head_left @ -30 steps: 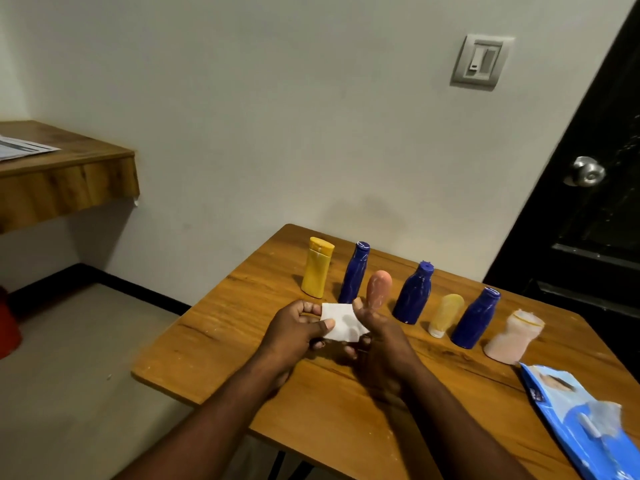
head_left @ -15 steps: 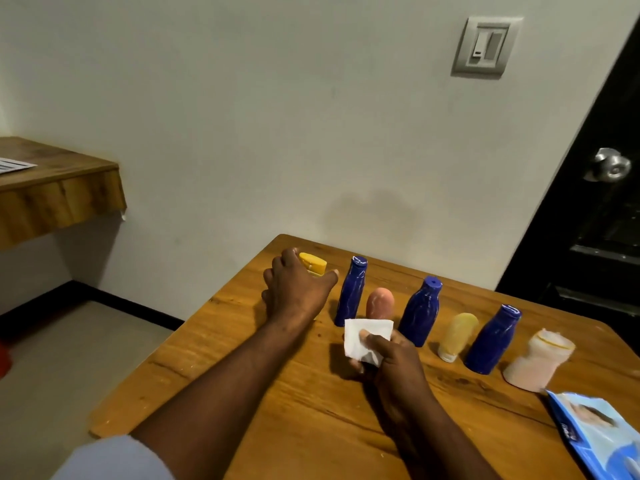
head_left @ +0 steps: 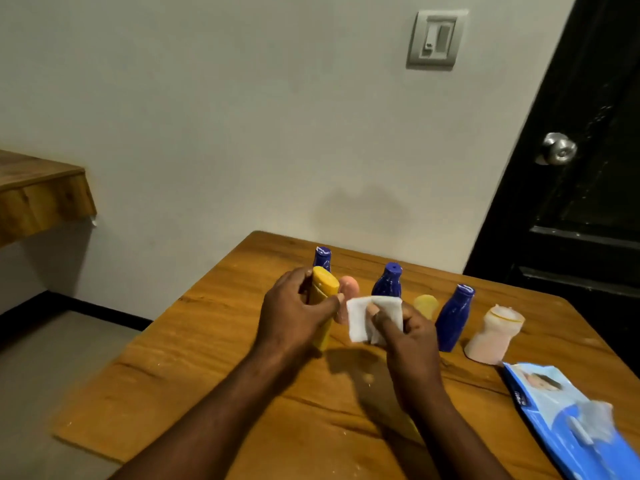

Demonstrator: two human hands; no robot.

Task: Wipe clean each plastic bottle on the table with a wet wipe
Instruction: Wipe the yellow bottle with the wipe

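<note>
Left hand [head_left: 294, 313] has fingers and thumb wrapped round the mid-body of the tall yellow plastic bottle with a flip cap [head_left: 323, 292], which sits tilted over the near-left part of the wooden table [head_left: 207, 358], cap end up. Right hand [head_left: 412, 337] pinches the folded white wet wipe [head_left: 363, 317] between thumb and fingers, just beside the bottle, with a small gap showing between them. My read is that the bottle is light, thin-walled and fairly stiff but squeezable. The smooth skin will likely go slippery once wet, so grip mid-body or lower and keep pressure off the flip cap. The wipe is limp and damp and will bunch, so spread it under flat fingers. Hidden parts: the left palm covers most of the bottle's body and its base, so I can't tell if it touches the table. The rounded pink plastic bottle [head_left: 348, 289] is mostly behind thumb and wipe. The far-left dark blue plastic bottle [head_left: 322, 258] shows only its neck and cap. The small pale yellow bottle [head_left: 426, 304] is partly behind the right hand. The blue wipes pack [head_left: 568, 420] is cut off at the frame edge. Any dirt or label print is too blurred to make out.
</note>
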